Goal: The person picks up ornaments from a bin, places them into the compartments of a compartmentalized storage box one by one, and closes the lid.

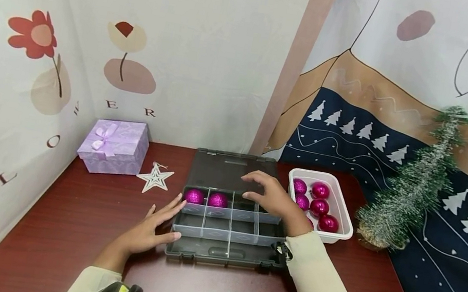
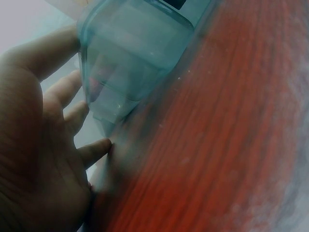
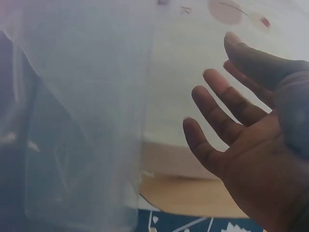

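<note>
Printed hangings (image 1: 207, 58) rise behind your dark red table (image 1: 59, 230), with a frosted tree (image 1: 415, 193) at its right edge. Before you sits the compartment box (image 1: 200, 257), its smoky lid laid back; it looks like light, stiff plastic, better steadied by its outer walls than by the thin dividers. Right of it stands a white tray (image 1: 344, 223), and well to its left a lilac gift box (image 1: 113, 148). Your left hand (image 1: 145, 235) is at the box's left side, fingers spread and nearly straight, touching without gripping; your right hand (image 1: 271, 195) is over the rear right part, fingers loosely bent, holding nothing. A pale star (image 1: 155, 178) lies beside the gift box. Two glitter baubles (image 1: 194, 197) fill the back row's two leftmost compartments; the tray bears more baubles (image 1: 328, 223), glittery and glossy. Each should prove light, hard and perhaps brittle, the glossy ones slippery, so pinch gently round the middle. Your left wrist view shows the box's outer side wall, your right wrist view your bare palm; the head view hides both.
</note>
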`<state>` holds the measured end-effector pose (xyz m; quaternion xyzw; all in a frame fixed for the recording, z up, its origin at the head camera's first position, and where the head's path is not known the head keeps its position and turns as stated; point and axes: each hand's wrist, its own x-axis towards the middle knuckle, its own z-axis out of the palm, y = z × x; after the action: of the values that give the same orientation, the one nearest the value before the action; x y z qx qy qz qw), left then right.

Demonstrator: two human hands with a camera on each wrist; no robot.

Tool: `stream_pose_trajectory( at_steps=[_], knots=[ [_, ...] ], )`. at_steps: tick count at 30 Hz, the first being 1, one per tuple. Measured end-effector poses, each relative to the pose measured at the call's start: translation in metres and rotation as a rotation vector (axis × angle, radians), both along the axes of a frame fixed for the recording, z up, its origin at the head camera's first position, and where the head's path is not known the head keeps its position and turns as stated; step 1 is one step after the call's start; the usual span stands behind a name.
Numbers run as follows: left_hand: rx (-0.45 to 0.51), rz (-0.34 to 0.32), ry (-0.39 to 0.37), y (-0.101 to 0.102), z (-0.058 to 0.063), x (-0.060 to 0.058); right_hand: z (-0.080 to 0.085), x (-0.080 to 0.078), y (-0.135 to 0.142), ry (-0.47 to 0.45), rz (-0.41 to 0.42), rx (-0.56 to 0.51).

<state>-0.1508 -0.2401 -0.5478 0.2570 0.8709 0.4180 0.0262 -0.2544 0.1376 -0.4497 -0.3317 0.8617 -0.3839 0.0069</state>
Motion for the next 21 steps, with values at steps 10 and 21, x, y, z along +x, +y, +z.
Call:
stream_pose_trajectory(
  at_steps=[10,21],
  knots=[
    [0.003,0.0,-0.004,0.001,0.0,0.0,0.007,0.007,0.034,-0.051,-0.138,-0.075],
    [0.002,0.005,0.0,0.0,0.0,0.001,0.004,0.017,0.071,-0.098,-0.262,-0.146]
  ],
)
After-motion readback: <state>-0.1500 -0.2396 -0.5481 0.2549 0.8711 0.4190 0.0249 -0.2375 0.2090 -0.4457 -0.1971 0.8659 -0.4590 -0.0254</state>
